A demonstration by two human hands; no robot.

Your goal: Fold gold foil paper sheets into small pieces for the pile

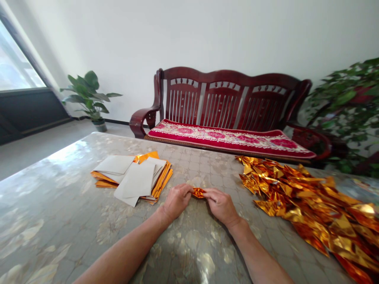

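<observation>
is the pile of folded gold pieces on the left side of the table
No, the pile of folded gold pieces lies at the right of the table; the flat sheets lie at the left.

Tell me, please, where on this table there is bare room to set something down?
The table is bare on the near left, in front of the paper stack, and between that stack and the foil pile on the far side. The right is crowded with foil. The left hand and right hand hold a foil piece in the middle.
</observation>
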